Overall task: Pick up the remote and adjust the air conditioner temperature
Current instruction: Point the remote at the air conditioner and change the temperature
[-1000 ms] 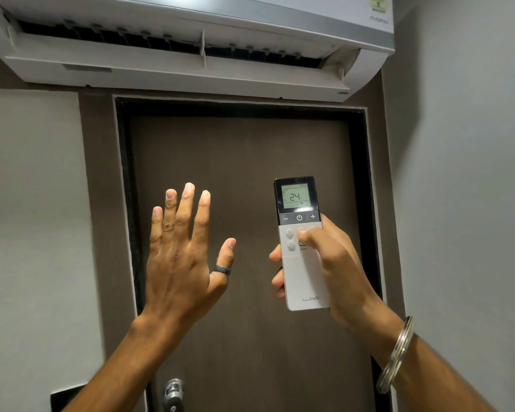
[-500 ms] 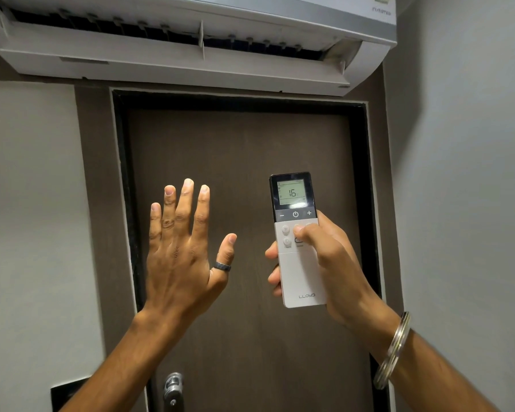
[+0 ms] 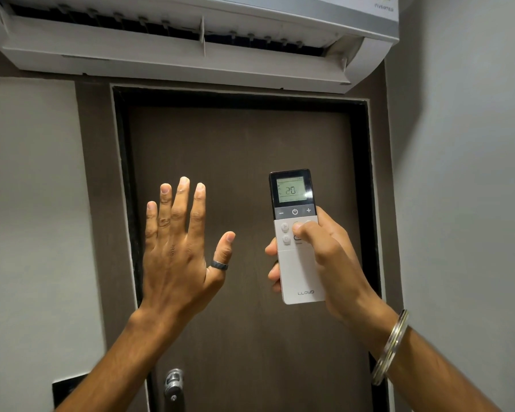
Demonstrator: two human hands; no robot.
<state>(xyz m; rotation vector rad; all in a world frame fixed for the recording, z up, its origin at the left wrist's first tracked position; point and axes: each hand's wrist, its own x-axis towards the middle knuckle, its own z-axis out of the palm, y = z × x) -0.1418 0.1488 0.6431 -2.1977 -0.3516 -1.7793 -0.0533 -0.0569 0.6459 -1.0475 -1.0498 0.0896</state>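
A white remote [image 3: 298, 263] with a dark top and a lit screen reading 20 is held upright in my right hand [image 3: 330, 263], in front of the door. My thumb lies across the white buttons just under the dark strip with minus, power and plus. My left hand [image 3: 179, 251] is raised flat to the left of the remote, fingers spread, palm away from me, holding nothing; a dark ring sits on its thumb. The white air conditioner [image 3: 191, 46] hangs on the wall above, its louvre open.
A dark brown door [image 3: 244, 150] in a black frame fills the middle, with a metal lock [image 3: 173, 382] low down. Grey walls stand on both sides, the right one close. A dark switch plate [image 3: 69, 388] shows at the lower left.
The screen number went from 24 to 16 and reads 20 now. Both hands have stayed almost where they were; the view has dropped slightly.
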